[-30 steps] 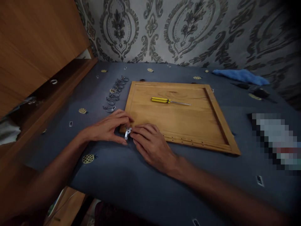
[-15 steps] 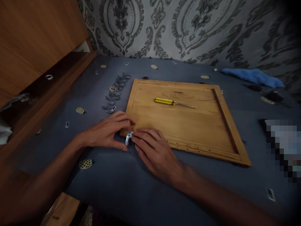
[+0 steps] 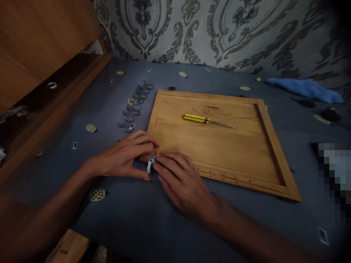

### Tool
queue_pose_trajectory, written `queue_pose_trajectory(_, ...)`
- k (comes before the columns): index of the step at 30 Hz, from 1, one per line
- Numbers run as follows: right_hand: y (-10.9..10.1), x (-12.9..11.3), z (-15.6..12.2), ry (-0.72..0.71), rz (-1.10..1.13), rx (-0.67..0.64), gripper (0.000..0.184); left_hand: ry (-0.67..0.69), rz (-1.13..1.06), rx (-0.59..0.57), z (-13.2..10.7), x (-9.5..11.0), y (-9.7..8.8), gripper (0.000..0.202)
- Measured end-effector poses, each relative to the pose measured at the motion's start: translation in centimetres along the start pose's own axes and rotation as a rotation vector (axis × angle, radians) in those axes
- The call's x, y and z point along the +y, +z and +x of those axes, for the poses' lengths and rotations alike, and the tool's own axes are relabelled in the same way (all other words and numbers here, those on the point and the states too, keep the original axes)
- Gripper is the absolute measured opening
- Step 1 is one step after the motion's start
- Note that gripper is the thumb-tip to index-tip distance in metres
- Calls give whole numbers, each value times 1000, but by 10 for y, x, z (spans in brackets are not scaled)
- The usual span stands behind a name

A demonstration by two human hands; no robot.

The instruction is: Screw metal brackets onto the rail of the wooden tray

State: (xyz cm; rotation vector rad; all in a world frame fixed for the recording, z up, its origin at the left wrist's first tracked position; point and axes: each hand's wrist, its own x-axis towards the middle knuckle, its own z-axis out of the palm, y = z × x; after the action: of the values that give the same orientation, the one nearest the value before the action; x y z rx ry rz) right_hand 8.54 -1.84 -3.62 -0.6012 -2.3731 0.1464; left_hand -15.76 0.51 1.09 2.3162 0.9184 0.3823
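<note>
A small silvery metal hook [image 3: 149,164] sits against the near left corner of a framed wooden panel [image 3: 219,146]. My left hand [image 3: 123,155] curves around it, fingers over the panel's corner and thumb by the hook's lower end. From the other side, the fingertips of my right hand [image 3: 183,179] press on the hook's plate; its thumb is hidden. On the panel lies a yellow-handled screwdriver [image 3: 196,118], its shaft pointing right. Small dark holes run along the panel's near edge.
More metal hooks [image 3: 133,106] lie in a row left of the panel, with a tiny screw [image 3: 117,140] nearby. A blue cloth [image 3: 304,88] rests at the back right. Wooden furniture [image 3: 46,44] borders the left side. A pixelated dark-edged object [image 3: 333,164] is at the right.
The view has shifted slightly, so the panel and screwdriver appear a little further right. Both hands stay at the hook with hardly any movement.
</note>
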Motion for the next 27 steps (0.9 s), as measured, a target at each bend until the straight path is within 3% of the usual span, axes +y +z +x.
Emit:
queue_pose_trajectory(18,-4,-1,0,29,-23,-47,25,25,28,21,1,0,2,40)
queue_pose_trajectory(27,-8,-3,3,73,13,29,19,2,70,41,3,7,6,36)
